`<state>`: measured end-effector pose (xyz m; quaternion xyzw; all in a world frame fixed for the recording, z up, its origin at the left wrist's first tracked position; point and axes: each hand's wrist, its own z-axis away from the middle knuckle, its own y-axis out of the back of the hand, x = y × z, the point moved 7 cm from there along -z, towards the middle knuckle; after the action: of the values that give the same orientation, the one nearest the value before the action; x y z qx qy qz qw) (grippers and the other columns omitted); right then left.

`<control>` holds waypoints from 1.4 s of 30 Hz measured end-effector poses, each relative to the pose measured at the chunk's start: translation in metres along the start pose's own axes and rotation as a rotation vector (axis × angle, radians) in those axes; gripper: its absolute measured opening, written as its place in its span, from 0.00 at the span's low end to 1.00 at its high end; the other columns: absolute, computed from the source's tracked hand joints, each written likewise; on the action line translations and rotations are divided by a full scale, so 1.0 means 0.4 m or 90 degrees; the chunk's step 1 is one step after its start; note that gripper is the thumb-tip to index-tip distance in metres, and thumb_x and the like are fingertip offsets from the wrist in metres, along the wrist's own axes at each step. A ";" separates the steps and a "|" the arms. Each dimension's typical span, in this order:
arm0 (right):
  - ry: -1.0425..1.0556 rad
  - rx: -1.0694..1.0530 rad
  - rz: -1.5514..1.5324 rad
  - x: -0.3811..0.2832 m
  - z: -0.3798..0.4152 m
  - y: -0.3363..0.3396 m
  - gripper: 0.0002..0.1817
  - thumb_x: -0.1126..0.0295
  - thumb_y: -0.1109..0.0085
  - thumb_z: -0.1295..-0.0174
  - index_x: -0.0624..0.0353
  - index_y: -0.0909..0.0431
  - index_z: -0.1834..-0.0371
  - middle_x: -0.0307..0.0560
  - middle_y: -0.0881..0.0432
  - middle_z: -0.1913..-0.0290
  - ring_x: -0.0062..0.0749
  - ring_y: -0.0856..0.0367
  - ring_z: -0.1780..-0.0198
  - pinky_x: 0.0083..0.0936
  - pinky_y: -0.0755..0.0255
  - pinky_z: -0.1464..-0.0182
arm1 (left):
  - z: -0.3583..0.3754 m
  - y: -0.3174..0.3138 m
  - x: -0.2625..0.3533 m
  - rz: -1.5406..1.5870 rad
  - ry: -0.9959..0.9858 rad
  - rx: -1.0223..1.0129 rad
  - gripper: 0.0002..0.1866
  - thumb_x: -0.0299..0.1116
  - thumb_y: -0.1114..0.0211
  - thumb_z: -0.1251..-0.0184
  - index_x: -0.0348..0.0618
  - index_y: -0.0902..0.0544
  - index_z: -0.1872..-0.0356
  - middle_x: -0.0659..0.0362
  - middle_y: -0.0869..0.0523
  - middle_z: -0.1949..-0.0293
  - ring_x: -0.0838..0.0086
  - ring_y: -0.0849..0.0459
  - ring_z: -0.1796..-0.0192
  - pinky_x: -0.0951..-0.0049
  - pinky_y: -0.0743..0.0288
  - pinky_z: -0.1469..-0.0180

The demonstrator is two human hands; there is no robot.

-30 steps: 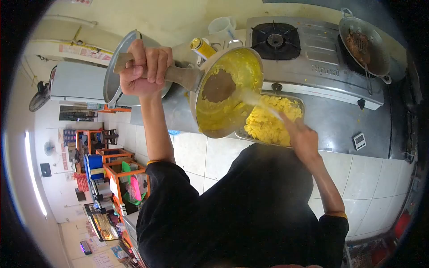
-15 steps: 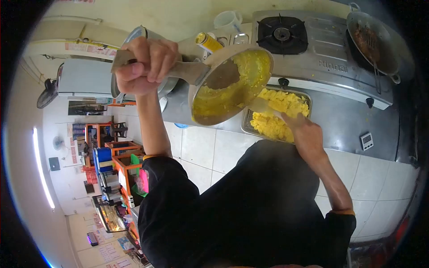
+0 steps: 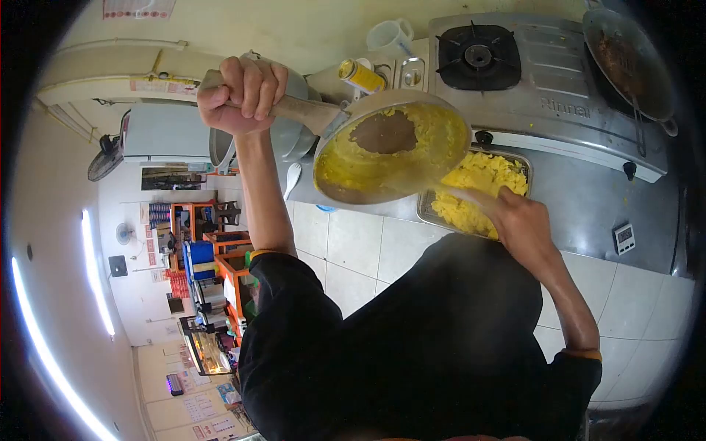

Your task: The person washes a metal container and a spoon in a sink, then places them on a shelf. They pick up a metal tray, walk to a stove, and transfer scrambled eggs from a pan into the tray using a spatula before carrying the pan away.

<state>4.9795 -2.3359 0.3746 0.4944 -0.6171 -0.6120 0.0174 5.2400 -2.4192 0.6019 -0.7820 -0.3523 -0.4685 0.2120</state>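
My left hand (image 3: 244, 95) is closed round the wooden handle of a frying pan (image 3: 434, 140), which is tilted with its inside facing me. Yellow egg residue coats much of the pan's inner surface. My right hand (image 3: 522, 224) grips a spatula (image 3: 474, 197), its far end blurred near the pan's lower rim. Below and right of the pan, a metal tray (image 3: 528, 170) holds scrambled egg (image 3: 489, 176) in soft yellow pieces. My right hand is at the tray's near side.
A gas stove (image 3: 566, 73) with a bare burner (image 3: 479, 56) stands behind the tray. At the back right is a wok (image 3: 621, 66) with dark food. A yellow can (image 3: 362, 76), a clear jug (image 3: 390, 35) and a timer (image 3: 624, 239) are on the counter.
The view has shifted, moving the scene rightward. The pan's inside now faces me more fully, and the spatula is at its lower rim. Both hands keep their grips.
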 end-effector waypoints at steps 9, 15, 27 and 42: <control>0.096 0.088 -0.089 -0.004 -0.176 -0.039 0.25 0.69 0.40 0.45 0.36 0.27 0.42 0.42 0.25 0.73 0.35 0.25 0.76 0.30 0.28 0.74 | -0.027 -0.011 0.038 0.148 -0.092 0.002 0.11 0.38 0.48 0.54 0.50 0.38 0.87 0.66 0.36 0.96 0.81 0.41 0.95 0.78 0.43 0.81; 0.287 -0.021 0.031 -0.101 -0.248 -0.038 0.26 0.70 0.42 0.51 0.37 0.25 0.45 0.42 0.24 0.66 0.30 0.21 0.71 0.24 0.28 0.75 | -0.050 -0.059 -0.021 0.105 -0.035 -0.044 0.10 0.37 0.47 0.54 0.49 0.36 0.86 0.67 0.33 0.94 0.81 0.39 0.94 0.76 0.40 0.80; 0.154 -0.071 0.006 -0.061 -0.155 0.069 0.22 0.76 0.49 0.49 0.42 0.21 0.50 0.46 0.24 0.66 0.35 0.21 0.71 0.26 0.26 0.70 | 0.016 -0.057 -0.075 0.017 0.051 0.039 0.12 0.38 0.46 0.56 0.50 0.37 0.88 0.64 0.36 0.95 0.74 0.41 0.93 0.72 0.42 0.80; 0.200 -0.004 0.157 -0.126 -0.206 0.056 0.15 0.70 0.46 0.50 0.51 0.21 0.57 0.46 0.24 0.69 0.32 0.21 0.71 0.27 0.27 0.71 | -0.060 -0.166 -0.147 0.004 0.033 0.034 0.08 0.32 0.47 0.58 0.46 0.38 0.86 0.63 0.37 0.92 0.75 0.41 0.89 0.73 0.48 0.83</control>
<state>5.0436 -2.3702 0.4420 0.5048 -0.6605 -0.5224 0.1897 5.1581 -2.4117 0.5615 -0.7647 -0.3564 -0.4785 0.2435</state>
